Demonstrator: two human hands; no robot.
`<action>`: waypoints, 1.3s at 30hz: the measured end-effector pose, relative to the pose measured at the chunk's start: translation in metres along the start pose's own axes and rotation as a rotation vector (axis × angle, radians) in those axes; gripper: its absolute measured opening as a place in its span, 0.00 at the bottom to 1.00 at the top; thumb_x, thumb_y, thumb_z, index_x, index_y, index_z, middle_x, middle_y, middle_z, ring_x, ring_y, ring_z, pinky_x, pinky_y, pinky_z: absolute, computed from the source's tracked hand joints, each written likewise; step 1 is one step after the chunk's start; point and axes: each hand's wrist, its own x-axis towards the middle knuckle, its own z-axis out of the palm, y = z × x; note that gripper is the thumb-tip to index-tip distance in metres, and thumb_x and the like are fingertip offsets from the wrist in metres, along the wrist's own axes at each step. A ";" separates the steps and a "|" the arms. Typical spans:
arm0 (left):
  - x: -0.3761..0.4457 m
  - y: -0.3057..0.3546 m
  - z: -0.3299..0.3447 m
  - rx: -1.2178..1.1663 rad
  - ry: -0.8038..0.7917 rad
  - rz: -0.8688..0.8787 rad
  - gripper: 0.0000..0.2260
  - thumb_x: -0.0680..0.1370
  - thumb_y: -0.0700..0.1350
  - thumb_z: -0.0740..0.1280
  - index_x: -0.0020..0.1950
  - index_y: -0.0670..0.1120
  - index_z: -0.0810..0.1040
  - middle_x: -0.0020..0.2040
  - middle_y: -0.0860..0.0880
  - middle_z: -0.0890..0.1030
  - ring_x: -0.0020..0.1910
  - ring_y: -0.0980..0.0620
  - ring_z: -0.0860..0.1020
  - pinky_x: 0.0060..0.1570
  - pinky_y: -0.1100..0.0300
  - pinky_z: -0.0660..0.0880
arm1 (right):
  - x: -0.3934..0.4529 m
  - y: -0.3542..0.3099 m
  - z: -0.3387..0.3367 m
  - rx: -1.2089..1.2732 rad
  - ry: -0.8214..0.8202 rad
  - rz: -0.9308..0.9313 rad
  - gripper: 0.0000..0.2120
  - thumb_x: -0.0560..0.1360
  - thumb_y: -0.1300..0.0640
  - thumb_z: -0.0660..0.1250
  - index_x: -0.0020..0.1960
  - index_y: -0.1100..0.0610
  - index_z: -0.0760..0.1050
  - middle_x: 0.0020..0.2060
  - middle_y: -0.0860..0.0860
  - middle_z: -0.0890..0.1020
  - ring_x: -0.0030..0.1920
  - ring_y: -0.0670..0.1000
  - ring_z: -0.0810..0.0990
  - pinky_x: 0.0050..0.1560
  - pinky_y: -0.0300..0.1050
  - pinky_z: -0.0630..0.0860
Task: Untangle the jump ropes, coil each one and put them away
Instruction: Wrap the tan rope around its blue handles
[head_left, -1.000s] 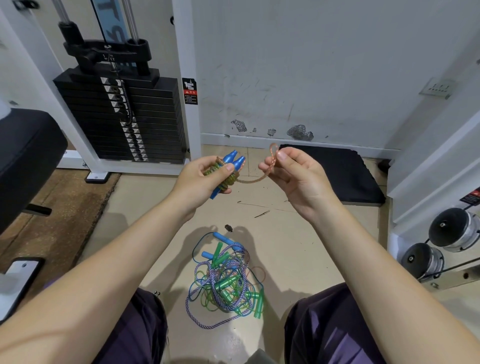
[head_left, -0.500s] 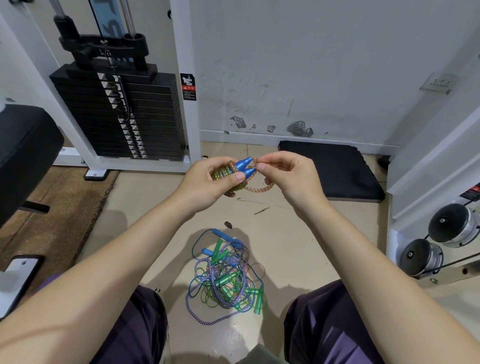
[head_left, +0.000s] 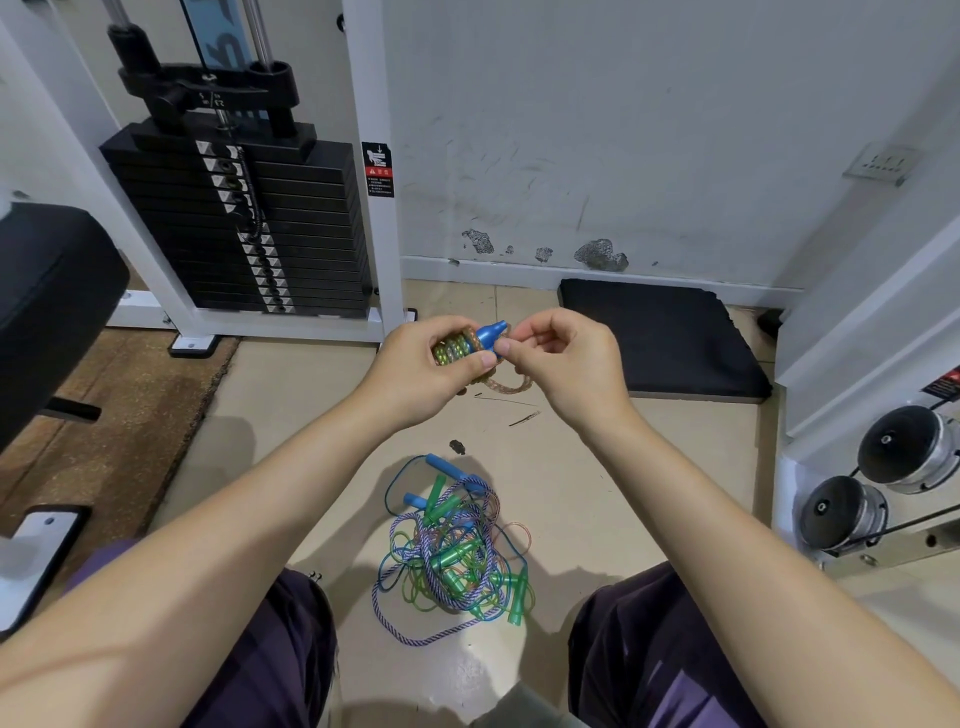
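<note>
My left hand (head_left: 415, 366) grips a coiled jump rope (head_left: 470, 345): blue handles wrapped round with an orange-and-green cord. My right hand (head_left: 563, 358) pinches the loose end of that cord right beside the blue handle tips, and a short loop of cord (head_left: 511, 385) hangs under the two hands. On the floor between my knees lies a tangled pile of jump ropes (head_left: 454, 551): a purple-and-white braided rope, green cords with green handles and a thin blue cord with blue handles.
A black weight stack (head_left: 244, 223) in a white frame stands at the back left. A black foam pad (head_left: 660, 338) lies by the wall. Round weight ends (head_left: 878, 483) sit at the right. A black padded seat (head_left: 47, 306) is at the left.
My right hand came in from the right, bringing the cord's end up against the blue handles. The hanging loop has shortened. Both hands sit slightly lower.
</note>
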 end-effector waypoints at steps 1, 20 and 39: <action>0.001 -0.002 0.000 -0.002 0.012 -0.009 0.13 0.74 0.46 0.74 0.57 0.44 0.81 0.46 0.43 0.84 0.45 0.41 0.83 0.45 0.44 0.82 | -0.001 -0.001 0.001 0.000 -0.015 -0.007 0.07 0.69 0.61 0.77 0.39 0.53 0.79 0.34 0.51 0.81 0.35 0.47 0.77 0.38 0.43 0.77; 0.002 0.002 -0.018 -0.221 -0.210 -0.030 0.16 0.74 0.46 0.72 0.60 0.44 0.80 0.50 0.42 0.82 0.47 0.50 0.81 0.50 0.47 0.80 | 0.002 0.002 -0.011 0.349 -0.264 0.213 0.16 0.71 0.58 0.75 0.57 0.56 0.76 0.36 0.52 0.75 0.34 0.48 0.72 0.38 0.43 0.69; 0.008 -0.003 -0.068 -0.494 -0.230 -0.147 0.26 0.68 0.53 0.77 0.57 0.36 0.79 0.45 0.39 0.83 0.42 0.46 0.83 0.34 0.59 0.79 | 0.029 0.016 -0.084 0.489 -0.152 0.225 0.05 0.78 0.60 0.65 0.43 0.58 0.74 0.33 0.51 0.76 0.34 0.50 0.78 0.44 0.47 0.78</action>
